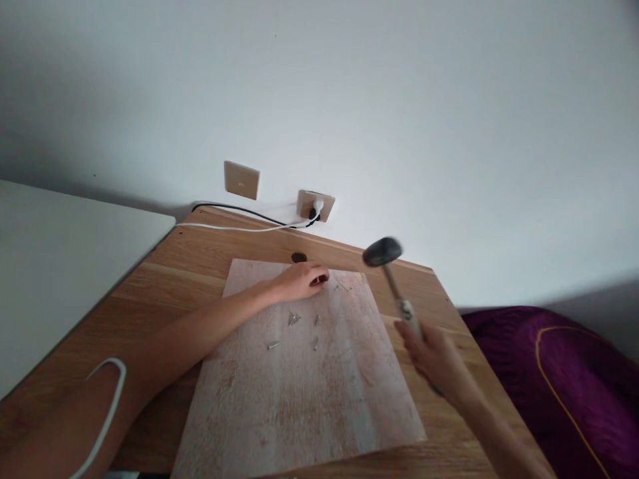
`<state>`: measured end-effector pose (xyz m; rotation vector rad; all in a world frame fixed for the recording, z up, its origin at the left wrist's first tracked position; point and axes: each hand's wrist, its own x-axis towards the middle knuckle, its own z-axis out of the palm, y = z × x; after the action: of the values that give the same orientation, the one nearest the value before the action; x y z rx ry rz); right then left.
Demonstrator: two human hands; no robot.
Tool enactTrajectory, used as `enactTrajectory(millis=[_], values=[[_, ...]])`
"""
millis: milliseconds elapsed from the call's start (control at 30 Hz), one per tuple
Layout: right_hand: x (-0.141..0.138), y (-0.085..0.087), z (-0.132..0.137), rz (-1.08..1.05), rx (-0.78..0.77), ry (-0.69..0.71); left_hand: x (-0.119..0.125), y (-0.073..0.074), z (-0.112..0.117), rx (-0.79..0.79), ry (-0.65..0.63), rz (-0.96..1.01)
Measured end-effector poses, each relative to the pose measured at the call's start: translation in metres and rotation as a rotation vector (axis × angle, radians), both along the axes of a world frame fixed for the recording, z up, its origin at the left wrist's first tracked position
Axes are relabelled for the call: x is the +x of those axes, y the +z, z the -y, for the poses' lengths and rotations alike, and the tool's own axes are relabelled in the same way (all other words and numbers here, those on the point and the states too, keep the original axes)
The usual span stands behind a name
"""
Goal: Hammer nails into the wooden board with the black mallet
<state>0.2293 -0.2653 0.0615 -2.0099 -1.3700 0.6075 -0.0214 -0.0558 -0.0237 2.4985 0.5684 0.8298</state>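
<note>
My right hand (432,356) is wrapped round the handle of a mallet (383,251) with a dark, rounded head. It holds the mallet tilted up, its head above the right far side of a worn, whitish wooden board (279,399). Near the board's far edge, my left hand (302,281) rests with its fingers curled and pinched together; whatever is between them is too small to make out. Several small metal nails stand or lie on the board, among them a nail (273,345) lying left of centre and a nail (315,343) nearer the middle.
The board lies on a wooden table (164,279) against a white wall. A socket (327,206) has plugs in it, with a white cable (229,229) and a black cable running left. Purple fabric (509,352) is at the right, a white panel (64,266) at the left.
</note>
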Motion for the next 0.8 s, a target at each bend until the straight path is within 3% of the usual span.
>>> enactTrajectory(millis=[67, 133, 233, 333, 533, 800], values=[[-0.004, -0.030, -0.002, 0.092, -0.027, 0.073, 0.001, 0.000, 0.000, -0.007, 0.005, 0.010], [-0.003, -0.040, 0.003, 0.120, 0.014, 0.055, 0.001, 0.000, -0.001, 0.007, -0.018, 0.003], [0.000, -0.033, 0.011, 0.033, -0.025, -0.022, 0.002, 0.001, 0.000, 0.010, -0.027, 0.004], [0.000, -0.032, 0.010, -0.032, -0.072, 0.012, 0.000, 0.002, 0.001, 0.008, -0.028, 0.000], [-0.008, -0.048, 0.013, 0.065, -0.078, 0.035, -0.001, 0.001, 0.000, 0.049, -0.063, -0.033], [-0.015, -0.046, 0.016, 0.059, -0.050, 0.078, 0.001, -0.002, -0.002, 0.001, -0.075, -0.010]])
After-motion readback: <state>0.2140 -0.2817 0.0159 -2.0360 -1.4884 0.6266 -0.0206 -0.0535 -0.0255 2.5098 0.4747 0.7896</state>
